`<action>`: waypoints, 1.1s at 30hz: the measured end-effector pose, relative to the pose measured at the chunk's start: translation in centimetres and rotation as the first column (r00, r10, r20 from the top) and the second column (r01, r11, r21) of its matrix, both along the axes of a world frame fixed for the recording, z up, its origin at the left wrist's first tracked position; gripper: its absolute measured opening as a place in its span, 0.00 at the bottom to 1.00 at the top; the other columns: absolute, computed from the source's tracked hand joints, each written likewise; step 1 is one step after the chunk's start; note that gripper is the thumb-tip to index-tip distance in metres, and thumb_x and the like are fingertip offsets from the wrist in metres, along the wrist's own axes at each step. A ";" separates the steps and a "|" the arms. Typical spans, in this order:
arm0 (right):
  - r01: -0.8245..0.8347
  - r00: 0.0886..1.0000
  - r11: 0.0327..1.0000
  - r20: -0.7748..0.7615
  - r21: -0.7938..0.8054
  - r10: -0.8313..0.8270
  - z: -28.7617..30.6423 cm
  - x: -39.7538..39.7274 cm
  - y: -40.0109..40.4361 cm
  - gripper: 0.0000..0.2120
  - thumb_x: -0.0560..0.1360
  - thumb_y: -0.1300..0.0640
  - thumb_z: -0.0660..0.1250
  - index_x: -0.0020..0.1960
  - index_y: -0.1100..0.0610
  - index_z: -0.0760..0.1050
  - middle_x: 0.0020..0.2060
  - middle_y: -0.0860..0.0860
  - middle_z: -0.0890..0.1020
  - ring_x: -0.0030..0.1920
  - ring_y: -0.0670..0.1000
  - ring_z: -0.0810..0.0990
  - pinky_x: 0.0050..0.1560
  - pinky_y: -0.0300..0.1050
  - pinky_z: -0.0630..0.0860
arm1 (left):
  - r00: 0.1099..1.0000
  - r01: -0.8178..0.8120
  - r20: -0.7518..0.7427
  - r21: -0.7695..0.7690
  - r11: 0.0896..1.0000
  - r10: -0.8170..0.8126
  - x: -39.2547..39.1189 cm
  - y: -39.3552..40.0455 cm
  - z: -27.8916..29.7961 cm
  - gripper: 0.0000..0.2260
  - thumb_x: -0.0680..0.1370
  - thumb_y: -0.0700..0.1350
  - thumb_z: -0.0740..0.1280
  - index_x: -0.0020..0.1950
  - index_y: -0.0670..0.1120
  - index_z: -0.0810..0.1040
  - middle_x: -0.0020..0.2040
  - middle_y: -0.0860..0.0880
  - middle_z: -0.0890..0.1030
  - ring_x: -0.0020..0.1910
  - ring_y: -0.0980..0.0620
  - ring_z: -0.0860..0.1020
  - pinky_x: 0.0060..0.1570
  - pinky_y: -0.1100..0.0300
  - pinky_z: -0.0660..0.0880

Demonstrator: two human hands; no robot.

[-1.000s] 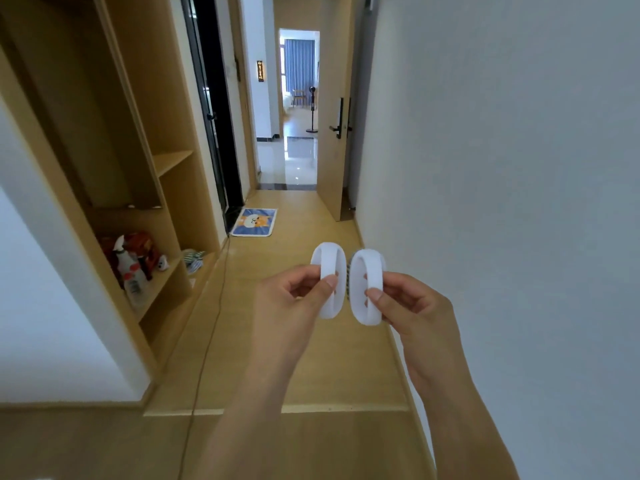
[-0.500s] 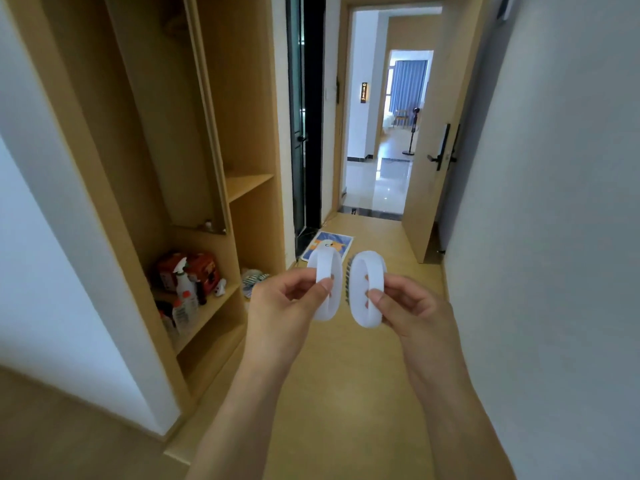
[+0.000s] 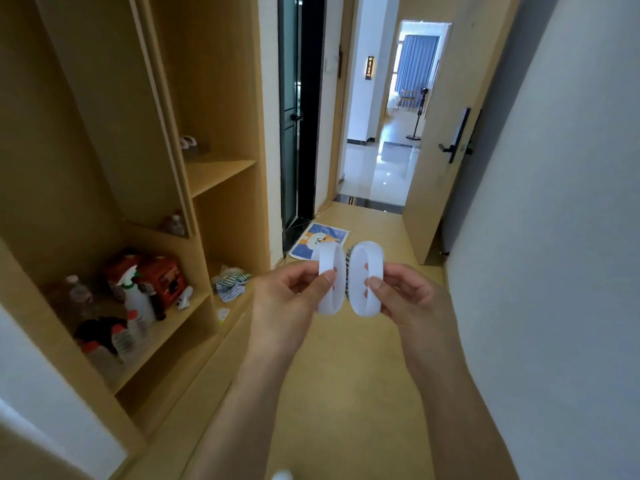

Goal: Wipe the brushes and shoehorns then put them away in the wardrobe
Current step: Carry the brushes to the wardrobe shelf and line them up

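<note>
Nearest to us, our left hand (image 3: 294, 292) pinches one white oval brush (image 3: 331, 278) by its rim, and our right hand (image 3: 403, 296) pinches a second white brush (image 3: 367, 280) the same way. The two sit just beside each other between the hands, dark bristles showing in the gap. We judge these brushes are past wiping, though no cloth is in either hand to confirm it, and they are not yet stowed; no shoehorns are in view, so we cannot tell how they stand.

Left of our left hand stands the open wardrobe (image 3: 221, 98). Its low shelf (image 3: 173, 327) holds a spray bottle (image 3: 136, 299), several capped bottles (image 3: 121, 341) and a red box (image 3: 162, 277). Further along the same level, a striped cloth (image 3: 230, 284) lies bunched in the next bay. Above, a higher shelf (image 3: 221, 169) holds a small pale item we cannot identify.

Beyond both hands a floor mat (image 3: 318, 240) lies by the doorway.
</note>
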State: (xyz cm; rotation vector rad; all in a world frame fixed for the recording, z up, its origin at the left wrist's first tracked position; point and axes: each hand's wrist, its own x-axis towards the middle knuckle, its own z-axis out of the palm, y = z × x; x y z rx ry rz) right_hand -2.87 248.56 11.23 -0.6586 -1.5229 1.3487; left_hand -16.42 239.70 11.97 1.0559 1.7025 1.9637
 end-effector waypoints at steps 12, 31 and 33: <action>0.122 0.992 0.992 0.028 0.023 -0.122 3.3 -13.2 22.2 0.15 0.75 0.65 0.71 0.45 0.45 0.86 0.43 0.47 0.87 0.43 0.45 0.85 0.42 0.37 0.80 | 0.985 0.163 0.055 -0.003 0.987 -0.162 -14.4 24.6 2.2 0.08 0.76 0.39 0.71 0.44 0.52 0.86 0.41 0.50 0.86 0.42 0.48 0.83 0.43 0.54 0.80; -0.223 0.972 0.973 0.087 0.056 0.218 2.0 -34.1 53.0 0.16 0.73 0.67 0.73 0.59 0.57 0.82 0.49 0.49 0.87 0.47 0.46 0.85 0.48 0.38 0.80 | 0.985 -0.163 -0.074 -0.131 0.978 0.155 -32.1 49.6 1.8 0.10 0.75 0.43 0.73 0.55 0.52 0.83 0.45 0.57 0.84 0.45 0.62 0.80 0.37 0.76 0.73; -0.284 0.957 0.957 0.076 0.061 0.279 2.5 -36.3 55.5 0.15 0.73 0.68 0.73 0.56 0.54 0.82 0.47 0.47 0.87 0.46 0.46 0.85 0.46 0.36 0.80 | 0.976 -0.212 -0.070 -0.131 0.969 0.204 -33.5 51.4 2.3 0.11 0.75 0.43 0.73 0.56 0.52 0.82 0.46 0.57 0.84 0.46 0.61 0.80 0.38 0.75 0.74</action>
